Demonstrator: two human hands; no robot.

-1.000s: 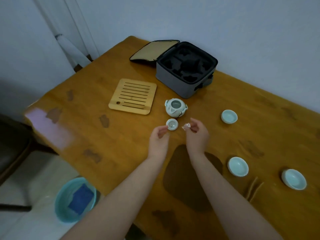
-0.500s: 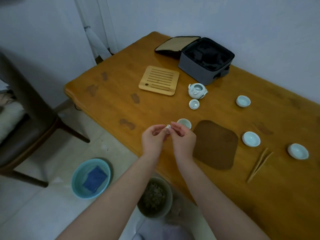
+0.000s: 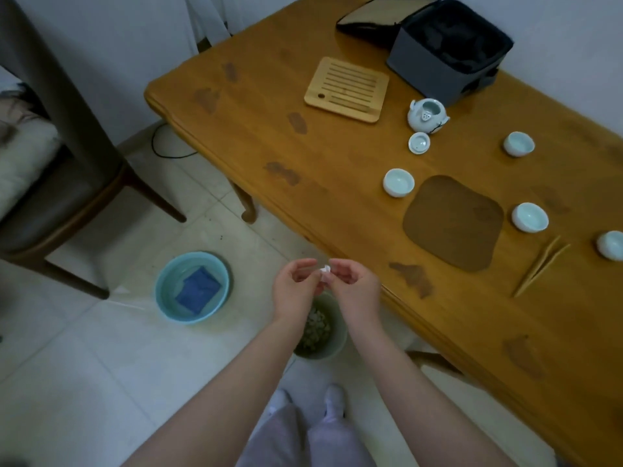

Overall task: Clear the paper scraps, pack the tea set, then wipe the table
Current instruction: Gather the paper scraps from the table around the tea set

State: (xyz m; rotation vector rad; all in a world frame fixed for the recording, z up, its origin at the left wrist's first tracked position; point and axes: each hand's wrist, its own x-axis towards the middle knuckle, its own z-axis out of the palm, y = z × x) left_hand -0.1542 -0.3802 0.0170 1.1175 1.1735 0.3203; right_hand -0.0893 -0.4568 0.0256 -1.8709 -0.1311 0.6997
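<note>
- The left hand (image 3: pixel 296 288) and right hand (image 3: pixel 354 288) hang just off the desk (image 3: pixel 337 156) edge, each grip pinching a tiny white scrap (image 3: pixel 325 269) between meeting fingertips.
- The scrap is too small to make out its shape.
- Below them on the floor, a bin (image 3: pixel 338 342) is mostly hidden by the wrists; its rim and some pale bits inside show.
- The open case (image 3: pixel 438 72) is cut off at the top edge of view, and one cup (image 3: pixel 612 249) at the right edge.
- The teapot (image 3: pixel 426 116) stands open, its lid (image 3: pixel 419 143) just beside it.
</note>
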